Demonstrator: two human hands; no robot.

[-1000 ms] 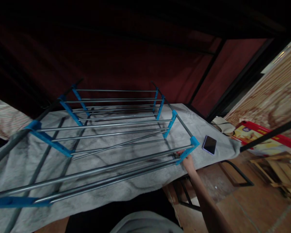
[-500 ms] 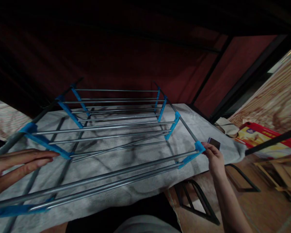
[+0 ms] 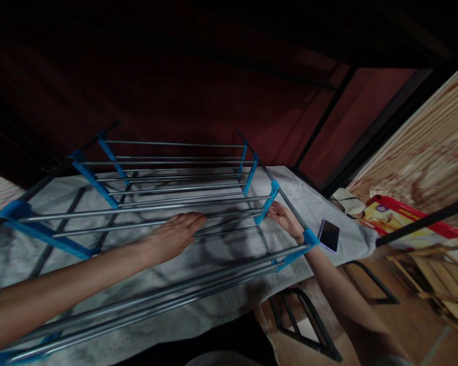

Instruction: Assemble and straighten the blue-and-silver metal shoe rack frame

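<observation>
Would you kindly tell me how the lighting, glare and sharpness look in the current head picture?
Head view: dim, with the dark red backdrop sinking into shadow; head view: pale glints along the metal tubes; head view: soft shadows on the grey cloth; head view: left hand slightly soft, lettering on the red-and-yellow box unreadable.

Grey shirt (image 3: 220,359): a small, rounded patch of plain, light cloth; its weave is too dim to make out. Black garment (image 3: 209,336): matte, dark cloth just beyond the shirt and spreading to both sides of it, its seams lost in shadow. Left hand (image 3: 177,231) and left forearm (image 3: 84,279), left of the shirt: both bare, the fingers slender, the forearm smooth in outline. Right hand (image 3: 287,221) and right forearm (image 3: 336,287), right of the shirt: likewise bare. Sleeve edge (image 3: 393,360), farther right of the shirt: a narrow, greyish strip.
</observation>
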